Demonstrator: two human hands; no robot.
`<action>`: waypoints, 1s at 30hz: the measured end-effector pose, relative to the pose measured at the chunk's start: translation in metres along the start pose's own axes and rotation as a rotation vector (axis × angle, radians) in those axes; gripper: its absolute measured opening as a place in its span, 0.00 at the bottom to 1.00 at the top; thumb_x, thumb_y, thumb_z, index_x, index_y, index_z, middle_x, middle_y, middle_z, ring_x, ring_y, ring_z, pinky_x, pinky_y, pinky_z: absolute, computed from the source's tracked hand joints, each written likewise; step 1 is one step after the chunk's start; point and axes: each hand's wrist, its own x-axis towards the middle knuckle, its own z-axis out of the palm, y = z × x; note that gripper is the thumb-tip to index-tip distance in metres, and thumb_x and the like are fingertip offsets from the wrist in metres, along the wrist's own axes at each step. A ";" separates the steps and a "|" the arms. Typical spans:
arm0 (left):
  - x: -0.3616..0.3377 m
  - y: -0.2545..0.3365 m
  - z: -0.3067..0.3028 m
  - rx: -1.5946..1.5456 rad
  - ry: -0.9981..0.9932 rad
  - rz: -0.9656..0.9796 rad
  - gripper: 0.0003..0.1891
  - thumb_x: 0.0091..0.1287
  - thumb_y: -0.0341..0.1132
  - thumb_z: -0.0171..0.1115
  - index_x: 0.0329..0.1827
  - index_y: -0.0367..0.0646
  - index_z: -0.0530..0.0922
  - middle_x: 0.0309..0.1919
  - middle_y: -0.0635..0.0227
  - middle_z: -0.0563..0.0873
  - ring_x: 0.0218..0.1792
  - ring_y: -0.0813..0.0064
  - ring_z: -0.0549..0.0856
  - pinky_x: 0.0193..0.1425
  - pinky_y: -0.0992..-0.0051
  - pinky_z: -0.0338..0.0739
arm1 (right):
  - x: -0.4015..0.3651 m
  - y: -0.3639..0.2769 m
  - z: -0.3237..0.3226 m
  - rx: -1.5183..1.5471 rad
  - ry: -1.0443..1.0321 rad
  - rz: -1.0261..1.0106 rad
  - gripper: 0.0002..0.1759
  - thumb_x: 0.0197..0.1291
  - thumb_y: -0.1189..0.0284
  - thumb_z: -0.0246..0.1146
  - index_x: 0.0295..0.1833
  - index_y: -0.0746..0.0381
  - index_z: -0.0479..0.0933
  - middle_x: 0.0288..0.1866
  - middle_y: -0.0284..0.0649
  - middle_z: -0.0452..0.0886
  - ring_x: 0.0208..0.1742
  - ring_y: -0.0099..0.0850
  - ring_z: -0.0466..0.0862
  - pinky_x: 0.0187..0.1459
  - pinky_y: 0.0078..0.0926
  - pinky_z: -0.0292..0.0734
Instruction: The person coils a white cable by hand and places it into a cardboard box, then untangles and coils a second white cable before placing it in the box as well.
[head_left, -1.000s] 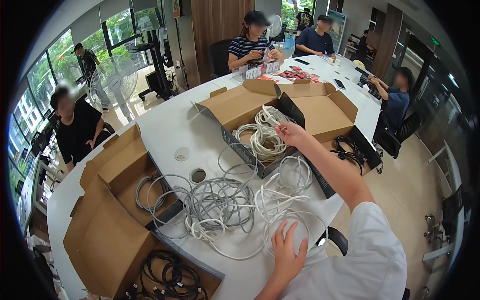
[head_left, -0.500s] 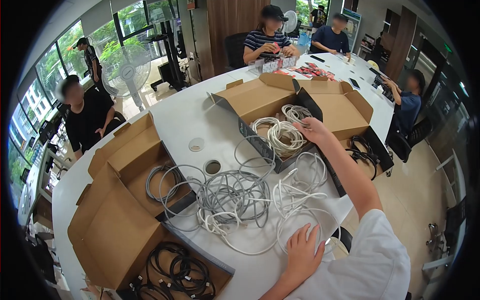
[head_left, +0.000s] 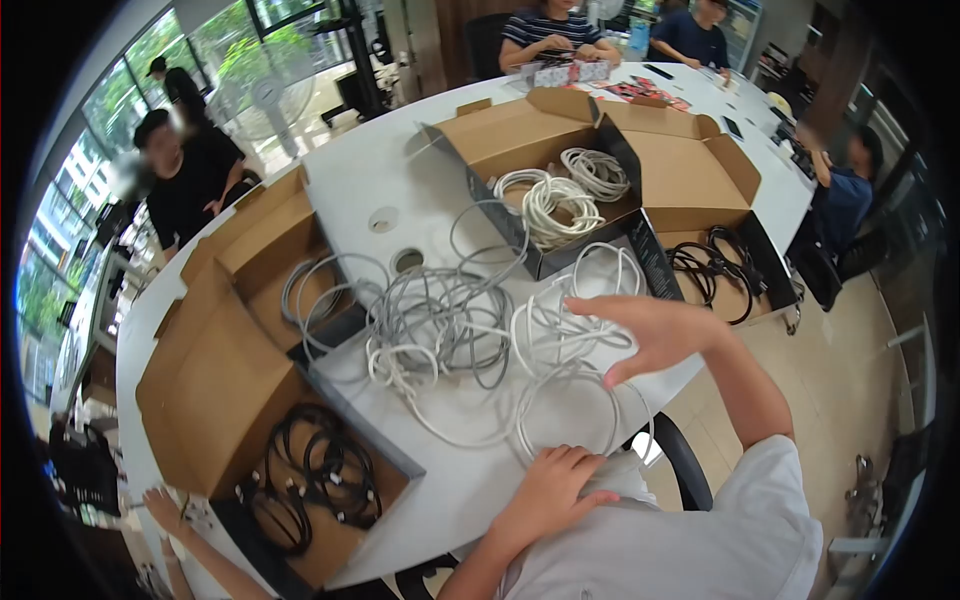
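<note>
My right hand [head_left: 650, 335] is raised over the white cables [head_left: 560, 325] at the right of the pile, its thumb and fingers apart and nothing in it. Low at the table's front edge, my left hand [head_left: 560, 488] lies with fingers spread beside a loop of white cable, holding nothing. A tangle of grey cables [head_left: 440, 310] covers the middle of the table. Coiled white cables [head_left: 560, 212] and a coiled light grey one [head_left: 595, 174] lie in the open box [head_left: 490, 225] beyond my hands.
Black cables fill a near-left box [head_left: 400, 495] and a right-hand box [head_left: 770, 270]. A far-left box [head_left: 265, 285] holds a grey coil. Several people sit around the table [head_left: 370, 165]; another person's hand [head_left: 165, 512] shows at lower left. A chair [head_left: 685, 470] stands at the front edge.
My right hand has left the coils in the middle box and come back over the loose white cables. My left hand has shifted slightly left and down. The view has tilted down.
</note>
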 end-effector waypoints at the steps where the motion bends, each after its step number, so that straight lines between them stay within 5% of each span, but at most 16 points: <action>1: -0.002 0.004 -0.001 -0.016 -0.024 -0.051 0.22 0.60 0.49 0.66 0.48 0.39 0.80 0.41 0.57 0.83 0.44 0.58 0.80 0.52 0.63 0.71 | 0.000 -0.001 0.012 -0.073 0.038 -0.080 0.39 0.58 0.61 0.68 0.71 0.65 0.63 0.61 0.50 0.77 0.65 0.36 0.75 0.63 0.34 0.70; 2: -0.005 0.004 0.003 0.025 0.031 -0.054 0.22 0.59 0.49 0.66 0.47 0.39 0.80 0.37 0.58 0.83 0.41 0.58 0.81 0.49 0.64 0.72 | 0.001 0.002 0.025 -0.178 0.042 -0.097 0.37 0.59 0.61 0.68 0.69 0.67 0.65 0.58 0.54 0.78 0.58 0.45 0.79 0.58 0.33 0.74; 7: -0.026 0.010 0.015 0.145 0.253 -0.113 0.19 0.58 0.48 0.68 0.39 0.40 0.82 0.25 0.61 0.83 0.31 0.58 0.81 0.41 0.64 0.74 | 0.002 0.039 0.037 0.332 0.146 0.194 0.23 0.63 0.75 0.57 0.64 0.66 0.70 0.43 0.47 0.85 0.41 0.36 0.86 0.45 0.28 0.80; 10: -0.058 0.007 0.008 0.107 0.627 -0.039 0.20 0.60 0.49 0.68 0.30 0.37 0.78 0.20 0.64 0.79 0.22 0.65 0.77 0.28 0.68 0.69 | -0.014 0.024 0.019 0.557 0.392 0.244 0.17 0.69 0.74 0.45 0.56 0.64 0.74 0.37 0.44 0.84 0.33 0.31 0.86 0.35 0.23 0.80; 12: -0.092 0.005 -0.001 -0.103 0.929 -0.140 0.24 0.64 0.52 0.65 0.22 0.40 0.70 0.16 0.72 0.70 0.17 0.75 0.67 0.22 0.74 0.59 | -0.031 0.022 0.011 0.697 0.519 0.180 0.16 0.71 0.68 0.45 0.55 0.63 0.74 0.34 0.42 0.84 0.32 0.32 0.86 0.34 0.26 0.81; 14: -0.116 0.005 -0.020 -0.642 1.322 0.051 0.27 0.67 0.54 0.61 0.21 0.45 0.61 0.15 0.78 0.58 0.17 0.82 0.58 0.22 0.77 0.50 | -0.046 0.012 0.003 0.828 0.627 0.190 0.15 0.72 0.64 0.47 0.52 0.62 0.74 0.31 0.37 0.84 0.33 0.35 0.87 0.32 0.25 0.81; 17: -0.155 0.028 -0.054 -1.010 1.341 0.306 0.21 0.75 0.50 0.50 0.24 0.52 0.61 0.16 0.81 0.56 0.16 0.85 0.53 0.21 0.78 0.48 | -0.055 0.039 0.006 1.019 0.616 0.047 0.16 0.73 0.61 0.48 0.51 0.60 0.74 0.30 0.34 0.84 0.34 0.36 0.88 0.31 0.24 0.80; 21: -0.181 0.058 -0.063 -1.105 1.381 0.331 0.21 0.77 0.45 0.48 0.23 0.50 0.60 0.15 0.79 0.53 0.15 0.85 0.51 0.19 0.78 0.47 | -0.046 0.040 0.017 1.186 0.690 0.055 0.13 0.73 0.66 0.49 0.51 0.62 0.74 0.28 0.32 0.82 0.31 0.30 0.86 0.26 0.22 0.77; 23: -0.190 0.068 -0.063 -1.071 1.446 0.313 0.21 0.77 0.44 0.48 0.22 0.49 0.60 0.14 0.79 0.52 0.15 0.84 0.51 0.19 0.78 0.47 | -0.040 0.038 0.016 1.105 0.755 -0.016 0.12 0.72 0.69 0.50 0.51 0.63 0.74 0.23 0.29 0.76 0.25 0.23 0.80 0.25 0.20 0.75; 27: -0.188 0.061 -0.058 -1.133 1.458 0.235 0.20 0.76 0.46 0.49 0.24 0.50 0.63 0.14 0.80 0.52 0.13 0.86 0.52 0.14 0.80 0.46 | -0.051 0.009 0.016 0.898 0.238 0.034 0.12 0.69 0.69 0.54 0.53 0.63 0.75 0.20 0.26 0.70 0.18 0.13 0.68 0.23 0.15 0.68; 28: -0.183 0.063 -0.052 -1.165 1.502 0.175 0.16 0.76 0.47 0.49 0.32 0.49 0.71 0.14 0.81 0.52 0.13 0.87 0.52 0.12 0.81 0.46 | -0.049 0.006 0.017 0.734 0.183 0.089 0.18 0.66 0.68 0.59 0.59 0.62 0.71 0.21 0.30 0.73 0.22 0.21 0.74 0.29 0.22 0.72; 30: -0.172 0.062 -0.043 -1.209 1.470 0.092 0.15 0.75 0.47 0.50 0.41 0.45 0.75 0.15 0.81 0.52 0.13 0.88 0.51 0.15 0.81 0.46 | -0.054 -0.004 0.044 0.048 0.473 -0.057 0.26 0.63 0.68 0.62 0.64 0.64 0.66 0.31 0.39 0.76 0.31 0.31 0.77 0.36 0.30 0.74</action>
